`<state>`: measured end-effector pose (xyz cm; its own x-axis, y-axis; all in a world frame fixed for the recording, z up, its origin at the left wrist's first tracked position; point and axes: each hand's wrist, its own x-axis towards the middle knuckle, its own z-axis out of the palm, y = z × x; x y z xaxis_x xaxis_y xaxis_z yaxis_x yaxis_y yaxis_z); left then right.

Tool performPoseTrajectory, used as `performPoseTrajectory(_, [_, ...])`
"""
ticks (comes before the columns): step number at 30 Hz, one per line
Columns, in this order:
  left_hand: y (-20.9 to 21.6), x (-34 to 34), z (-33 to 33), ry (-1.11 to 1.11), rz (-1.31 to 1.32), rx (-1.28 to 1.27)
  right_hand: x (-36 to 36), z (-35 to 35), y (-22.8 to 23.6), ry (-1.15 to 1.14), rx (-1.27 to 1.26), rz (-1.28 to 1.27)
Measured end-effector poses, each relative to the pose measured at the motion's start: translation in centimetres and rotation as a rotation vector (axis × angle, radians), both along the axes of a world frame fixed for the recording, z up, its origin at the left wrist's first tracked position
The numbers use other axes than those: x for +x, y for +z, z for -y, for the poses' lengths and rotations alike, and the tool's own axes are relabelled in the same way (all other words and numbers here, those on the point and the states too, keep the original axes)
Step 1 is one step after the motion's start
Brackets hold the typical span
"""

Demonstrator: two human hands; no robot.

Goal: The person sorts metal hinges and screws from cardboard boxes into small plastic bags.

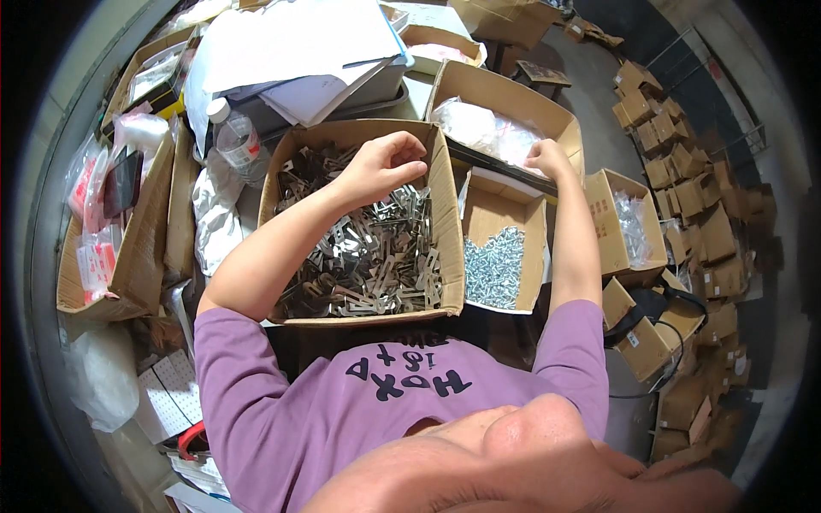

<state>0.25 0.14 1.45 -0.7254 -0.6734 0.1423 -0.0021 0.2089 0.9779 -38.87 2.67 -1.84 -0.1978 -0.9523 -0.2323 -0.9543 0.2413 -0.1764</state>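
My left hand (pixel 386 168) is over the far part of a cardboard box (pixel 453 248) filled with loose flat metal brackets (pixel 376 248). Its fingers curl in toward the thumb, and whatever they may hold is hidden. Farther right, my right hand (pixel 552 160) is at the near right side of a long cardboard box (pixel 513 90) holding clear plastic bags (pixel 483 128). The fingers are closed and bent down beside the bags; I cannot make out anything between them. Small silvery screws (pixel 494 267) lie in a shallow open carton (pixel 513 201) between my forearms.
A clear bottle with a white cap (pixel 235 141) stands left of the bracket box. Papers (pixel 295 51) cover a grey bin behind it. At the left is a carton (pixel 137 248) with bags and a dark phone-like slab (pixel 123 183). Another carton (pixel 611 222) stands right; many boxes (pixel 718 222) lie beyond.
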Motion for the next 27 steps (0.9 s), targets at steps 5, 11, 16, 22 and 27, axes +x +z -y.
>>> performPoseTrajectory(5, [0.0,-0.3,0.0,0.006,0.001,-0.041,0.3,-1.6,0.7,-0.23,-0.573,0.613])
performPoseTrajectory(11, [0.0,-0.3,-0.5,-0.046,0.06,0.023,3.3,-1.0,2.5,-0.214,-0.78,0.728])
performPoseTrajectory(16, [-0.6,-0.5,-0.5,-0.064,0.045,0.048,11.2,-1.7,4.9,-0.177,-0.806,1.132])
performPoseTrajectory(22, [-0.4,-0.9,-0.8,-0.182,-0.276,0.535,19.5,-3.6,5.1,0.08,-0.465,1.578])
performPoseTrajectory(27, [-1.0,-0.4,0.8,0.055,-0.462,0.605,20.2,-3.6,4.8,0.092,-0.422,1.43])
